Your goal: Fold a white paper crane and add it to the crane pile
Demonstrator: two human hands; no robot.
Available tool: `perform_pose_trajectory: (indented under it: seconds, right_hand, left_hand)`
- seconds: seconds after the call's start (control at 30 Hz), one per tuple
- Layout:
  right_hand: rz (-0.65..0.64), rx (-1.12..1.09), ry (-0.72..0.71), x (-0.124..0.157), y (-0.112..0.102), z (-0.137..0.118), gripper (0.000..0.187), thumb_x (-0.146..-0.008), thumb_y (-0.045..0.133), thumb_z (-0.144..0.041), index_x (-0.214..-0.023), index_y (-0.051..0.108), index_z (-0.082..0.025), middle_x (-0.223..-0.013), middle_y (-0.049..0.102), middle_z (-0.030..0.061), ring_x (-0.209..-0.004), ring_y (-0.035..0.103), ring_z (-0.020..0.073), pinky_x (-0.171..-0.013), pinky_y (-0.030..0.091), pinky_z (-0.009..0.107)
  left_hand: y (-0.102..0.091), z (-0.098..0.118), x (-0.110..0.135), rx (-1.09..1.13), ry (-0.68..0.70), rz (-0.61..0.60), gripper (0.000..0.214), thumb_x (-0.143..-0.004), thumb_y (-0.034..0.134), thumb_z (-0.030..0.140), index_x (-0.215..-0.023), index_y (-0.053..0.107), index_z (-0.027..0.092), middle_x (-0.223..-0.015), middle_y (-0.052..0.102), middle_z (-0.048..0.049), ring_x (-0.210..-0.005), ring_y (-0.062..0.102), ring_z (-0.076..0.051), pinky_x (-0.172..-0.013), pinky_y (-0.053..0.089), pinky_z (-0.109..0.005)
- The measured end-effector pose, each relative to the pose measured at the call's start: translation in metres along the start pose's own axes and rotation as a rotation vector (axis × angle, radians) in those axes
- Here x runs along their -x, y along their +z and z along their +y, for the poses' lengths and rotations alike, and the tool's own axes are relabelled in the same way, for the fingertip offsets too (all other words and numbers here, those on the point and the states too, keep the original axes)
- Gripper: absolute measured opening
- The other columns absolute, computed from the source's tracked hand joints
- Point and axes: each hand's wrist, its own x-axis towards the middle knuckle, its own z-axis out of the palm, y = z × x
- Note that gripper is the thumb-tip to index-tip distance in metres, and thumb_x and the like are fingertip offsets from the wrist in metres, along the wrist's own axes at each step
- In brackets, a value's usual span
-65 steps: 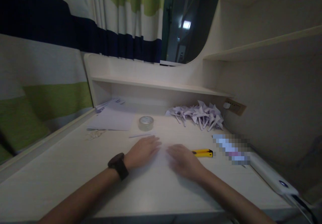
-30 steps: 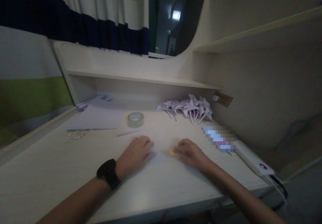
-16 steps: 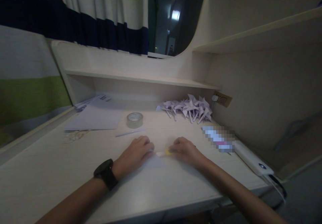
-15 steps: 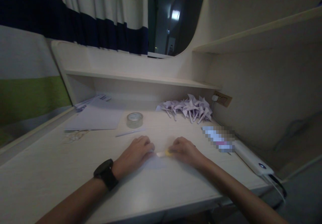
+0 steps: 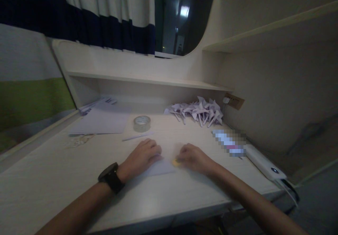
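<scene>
My left hand, with a black watch on its wrist, rests low on the desk. Its fingers are bent together, holding a small piece of white paper against the desktop. To the right, my right hand is closed on a small yellow-handled tool. Motion blurs the tool, and most of it is hidden by the fingers, so its exact kind does not show. Between the tool and the paper's right edge there is little or no gap.
Behind my hands lie a clear tape roll and a thin white paper stick. White paper sheets lie back left, and a pile of paper pinwheels back right. A blurred-out phone and a white power strip line the right side.
My right hand stays closed on the yellow-handled tool; the pale part that stuck out toward my left hand no longer shows. The paper shows more clearly. The view has tilted slightly.
</scene>
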Motion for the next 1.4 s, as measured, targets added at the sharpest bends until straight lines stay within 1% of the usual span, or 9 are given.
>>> perform_pose_trajectory:
  seconds: [0.2,0.33,0.43,0.6,0.7,0.8,0.97,1.17,1.4]
  right_hand:
    - [0.028,0.037,0.014,0.0,-0.003,-0.007,0.021,-0.08,0.07,-0.032,-0.1,0.074,-0.024,-0.089,0.063,0.0051,-0.084,0.057,0.0181,-0.073,0.042,0.027]
    - [-0.02,-0.001,0.036,0.0,-0.007,-0.015,0.021,-0.083,0.066,-0.032,-0.102,0.073,-0.024,-0.092,0.063,0.005,-0.079,0.058,0.016,-0.071,0.043,0.026]
    - [-0.044,-0.015,0.032,0.0,-0.009,-0.019,0.022,-0.084,0.066,-0.032,-0.102,0.073,-0.023,-0.093,0.063,0.0055,-0.082,0.059,0.0166,-0.073,0.044,0.026]
    - [-0.033,-0.007,0.038,0.002,-0.006,-0.022,0.021,-0.085,0.064,-0.031,-0.102,0.073,-0.024,-0.09,0.061,0.0056,-0.082,0.058,0.0171,-0.073,0.044,0.027]
    - [-0.024,-0.016,0.044,0.003,-0.005,-0.023,0.021,-0.085,0.064,-0.031,-0.103,0.072,-0.023,-0.09,0.061,0.0057,-0.082,0.058,0.0171,-0.073,0.044,0.027]
    - [-0.047,-0.029,0.037,0.004,-0.007,-0.025,0.022,-0.085,0.064,-0.032,-0.102,0.073,-0.021,-0.089,0.061,0.0057,-0.081,0.058,0.0168,-0.072,0.044,0.026]
    - [-0.075,-0.022,0.031,0.005,-0.011,-0.023,0.021,-0.086,0.063,-0.033,-0.1,0.073,-0.022,-0.088,0.062,0.0055,-0.081,0.058,0.0169,-0.072,0.044,0.026]
    - [-0.077,-0.025,0.042,0.004,-0.01,-0.025,0.022,-0.084,0.065,-0.036,-0.1,0.073,-0.023,-0.091,0.063,0.0065,-0.084,0.058,0.0183,-0.075,0.044,0.028]
    - [-0.096,-0.028,0.018,0.005,-0.011,-0.03,0.022,-0.084,0.066,-0.036,-0.098,0.074,-0.021,-0.087,0.062,0.0056,-0.08,0.058,0.0169,-0.071,0.043,0.026]
  left_hand:
    - [-0.014,-0.002,0.0,0.096,0.038,-0.069,0.021,-0.09,0.059,0.042,-0.085,0.06,0.021,-0.083,0.06,0.0,-0.083,0.053,-0.019,-0.073,0.038,-0.031]
    - [-0.019,-0.001,-0.001,0.11,0.028,-0.095,0.019,-0.09,0.058,0.04,-0.087,0.063,0.022,-0.084,0.061,0.0001,-0.081,0.056,-0.018,-0.07,0.039,-0.029]
    - [-0.019,-0.004,-0.002,0.108,-0.001,-0.09,0.018,-0.088,0.061,0.039,-0.087,0.065,0.022,-0.085,0.063,-0.0002,-0.083,0.057,-0.018,-0.071,0.04,-0.03]
    - [-0.015,-0.012,-0.002,0.133,-0.055,-0.06,0.019,-0.087,0.061,0.039,-0.082,0.067,0.022,-0.083,0.066,-0.0008,-0.082,0.059,-0.018,-0.075,0.042,-0.03]
    - [-0.009,-0.016,0.0,0.126,-0.115,-0.06,0.023,-0.087,0.06,0.041,-0.081,0.068,0.021,-0.082,0.067,-0.0022,-0.081,0.06,-0.019,-0.074,0.042,-0.031]
    - [-0.002,-0.02,0.003,0.125,-0.157,-0.061,0.024,-0.087,0.059,0.042,-0.081,0.068,0.02,-0.082,0.068,-0.0031,-0.08,0.061,-0.02,-0.074,0.043,-0.031]
    - [0.007,-0.019,0.004,0.174,-0.18,-0.043,0.026,-0.087,0.058,0.043,-0.08,0.068,0.02,-0.082,0.068,-0.0029,-0.08,0.061,-0.019,-0.075,0.044,-0.031]
    - [0.012,-0.017,0.002,0.214,-0.183,-0.065,0.023,-0.086,0.06,0.041,-0.08,0.069,0.021,-0.083,0.069,-0.0025,-0.081,0.061,-0.019,-0.076,0.044,-0.031]
    - [0.011,-0.017,0.002,0.243,-0.206,-0.053,0.023,-0.085,0.061,0.04,-0.079,0.069,0.02,-0.082,0.07,-0.0027,-0.081,0.062,-0.02,-0.076,0.044,-0.031]
